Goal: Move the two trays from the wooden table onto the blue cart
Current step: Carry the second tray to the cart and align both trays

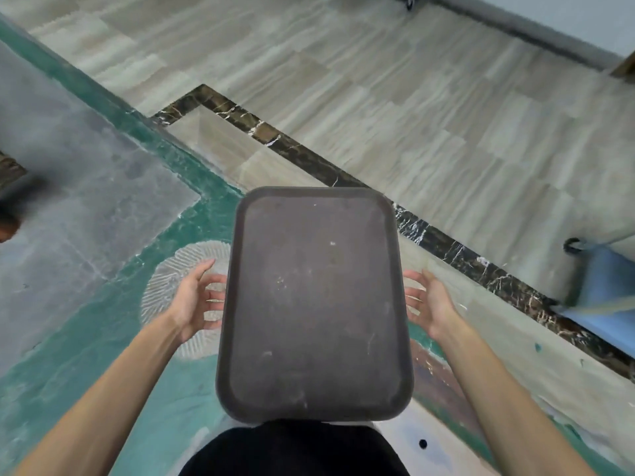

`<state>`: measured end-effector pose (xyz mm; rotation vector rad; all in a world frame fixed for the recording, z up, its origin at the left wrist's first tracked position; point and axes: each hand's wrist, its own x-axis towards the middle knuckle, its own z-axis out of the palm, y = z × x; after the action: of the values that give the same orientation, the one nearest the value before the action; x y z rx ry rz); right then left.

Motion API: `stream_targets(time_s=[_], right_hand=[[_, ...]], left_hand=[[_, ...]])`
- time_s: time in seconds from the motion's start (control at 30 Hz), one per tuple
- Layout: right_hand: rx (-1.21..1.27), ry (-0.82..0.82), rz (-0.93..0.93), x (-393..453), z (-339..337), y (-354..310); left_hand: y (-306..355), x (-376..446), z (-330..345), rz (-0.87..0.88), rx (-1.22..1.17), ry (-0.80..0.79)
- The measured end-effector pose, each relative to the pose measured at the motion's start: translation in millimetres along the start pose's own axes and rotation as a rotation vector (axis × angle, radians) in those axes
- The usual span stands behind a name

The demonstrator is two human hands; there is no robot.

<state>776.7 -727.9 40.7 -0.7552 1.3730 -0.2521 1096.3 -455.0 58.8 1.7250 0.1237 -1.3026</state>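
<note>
A dark brown rectangular tray (pixel 314 300) is carried level in front of me, above the floor, its long side pointing away from me. My left hand (pixel 196 298) grips its left rim, fingers curled under the edge. On the opposite rim, my right hand (pixel 429 300) holds it the same way. The tray's top is bare, with small scuffs. Part of the blue cart (pixel 604 297) shows at the right edge, with a black caster near its top corner. The wooden table and the second tray are out of view.
Below is a tiled floor: pale wood-look tiles ahead, a dark marble strip (pixel 446 242) running diagonally, teal and grey carpet (pixel 86 207) at left. A dark wooden object (pixel 10 197) sits at the left edge. A grey baseboard (pixel 515 29) runs along the far wall.
</note>
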Motion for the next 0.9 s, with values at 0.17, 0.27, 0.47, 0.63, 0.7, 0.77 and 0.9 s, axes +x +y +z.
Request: stream_targets(time_s=[0.17,0.27,0.47,0.63,0.7,0.77,0.9], right_hand=[[0.104,0.106,-0.004,21.2,-31.8,-29.3],[0.181,0.168,-0.014,32.8,-52.8,-45.2],[0.331,0.302,0.025,56.9,-87.2,-66.2],[0.448,0.447,0.032,72.1,-115.6,-87.7],[0.480,0.497,0.042,76.0,-131.0,-98.4],[0.524,0.538,0.039,76.8,-144.0,-106.1],[0.651,0.612,0.027,74.3,-162.2,-106.7]], left_hand=[[65.7,51.4,53.6,-0.005,0.082,-0.124],[102.0,80.8,88.7,-0.001,0.133,-0.195],[154.8,145.1,167.9,-0.052,0.211,-0.318],[206.0,196.0,251.3,-0.088,0.291,-0.409],[221.2,208.9,281.3,-0.106,0.316,-0.432],[236.0,219.1,311.1,-0.117,0.342,-0.484],[262.6,231.6,374.4,-0.111,0.494,-0.547]])
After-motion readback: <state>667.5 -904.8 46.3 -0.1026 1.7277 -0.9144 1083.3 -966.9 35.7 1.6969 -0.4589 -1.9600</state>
